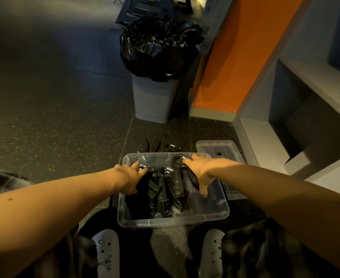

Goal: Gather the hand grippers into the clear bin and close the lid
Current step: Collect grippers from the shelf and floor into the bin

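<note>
The clear bin (215,214) sits on the dark floor between my feet, with several black hand grippers (166,194) piled inside. My left hand (128,178) reaches into the bin's left side and holds a black gripper by its spring end. My right hand (200,170) is over the bin's far right part and grips another black hand gripper (178,159) with a steel coil. More grippers (157,145) lie on the floor just beyond the bin. The clear lid (218,147) lies flat on the floor to the bin's right.
A grey trash can with a black bag (155,97) stands beyond the grippers. An orange wall panel (235,57) and grey shelving (305,117) are on the right. My grey shoes (107,253) flank the bin's near side.
</note>
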